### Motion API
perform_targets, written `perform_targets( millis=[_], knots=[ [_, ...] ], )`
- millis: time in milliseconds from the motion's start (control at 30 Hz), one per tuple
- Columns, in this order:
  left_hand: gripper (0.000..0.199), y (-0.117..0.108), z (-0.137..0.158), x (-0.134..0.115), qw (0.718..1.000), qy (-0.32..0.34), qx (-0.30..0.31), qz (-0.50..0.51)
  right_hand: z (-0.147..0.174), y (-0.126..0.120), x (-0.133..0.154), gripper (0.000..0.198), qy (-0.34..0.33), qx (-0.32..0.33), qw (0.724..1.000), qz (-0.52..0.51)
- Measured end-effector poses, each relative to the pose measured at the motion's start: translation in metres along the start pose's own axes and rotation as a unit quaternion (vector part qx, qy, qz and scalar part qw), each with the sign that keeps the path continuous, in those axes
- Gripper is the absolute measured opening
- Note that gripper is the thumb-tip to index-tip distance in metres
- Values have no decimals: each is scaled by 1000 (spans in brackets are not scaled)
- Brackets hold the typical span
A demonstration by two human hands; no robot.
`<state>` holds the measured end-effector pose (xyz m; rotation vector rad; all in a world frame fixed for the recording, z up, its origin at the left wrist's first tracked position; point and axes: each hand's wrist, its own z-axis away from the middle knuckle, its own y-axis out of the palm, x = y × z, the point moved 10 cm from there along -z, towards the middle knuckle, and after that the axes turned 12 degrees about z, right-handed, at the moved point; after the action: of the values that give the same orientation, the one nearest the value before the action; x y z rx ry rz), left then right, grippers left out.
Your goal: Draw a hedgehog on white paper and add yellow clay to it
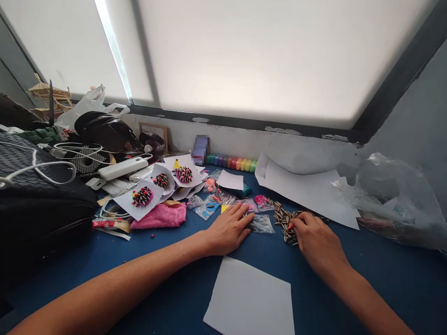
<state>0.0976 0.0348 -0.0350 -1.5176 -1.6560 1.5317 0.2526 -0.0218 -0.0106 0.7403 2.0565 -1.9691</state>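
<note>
My left hand [228,229] lies flat with its fingers spread over small clear plastic bags [261,224] of coloured clay. A bit of yellow [224,208] shows beside its fingers. My right hand [318,239] is at the edge of a pile of striped sunflower seeds [283,218], fingers pinched together. A small orange spot [290,226] shows at those fingertips; what exactly they hold is hidden. Closer to me lies a blank white sheet of paper [253,298]. Pink clay [261,200] in a bag sits just left of the seeds.
White cards with seed-covered clay figures [142,197] overlap at the left, behind a pink cloth [160,217]. A row of coloured clay pots [232,163] lines the wall. A large curled paper [303,188] and a plastic bag [401,200] occupy the right. A black bag [45,218] stands far left.
</note>
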Motion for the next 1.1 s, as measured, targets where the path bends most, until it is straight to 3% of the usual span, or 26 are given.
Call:
perform_targets(
  millis=[200, 467, 600, 733, 867, 1100],
  knots=[
    [47, -2, 1, -1, 1000, 6, -12, 4, -24, 8, 13, 36, -29, 15, 998, 62],
    [45, -3, 1, 0, 999, 11, -28, 13, -20, -13, 21, 36, -46, -67, 993, 91],
    [45, -3, 1, 0, 999, 11, -28, 16, -10, -34, 7, 32, -30, -130, 988, 70],
    [45, -3, 1, -1, 999, 13, -27, 16, 6, -43, -29, 25, 35, -179, 982, 40],
    [44, -2, 1, -1, 1000, 11, -26, 14, 22, -27, -47, 27, 58, -166, 984, 11],
    [44, -1, 2, 0, 1000, 10, -25, 14, 22, -14, -27, 35, 35, -111, 993, 11]
  ],
)
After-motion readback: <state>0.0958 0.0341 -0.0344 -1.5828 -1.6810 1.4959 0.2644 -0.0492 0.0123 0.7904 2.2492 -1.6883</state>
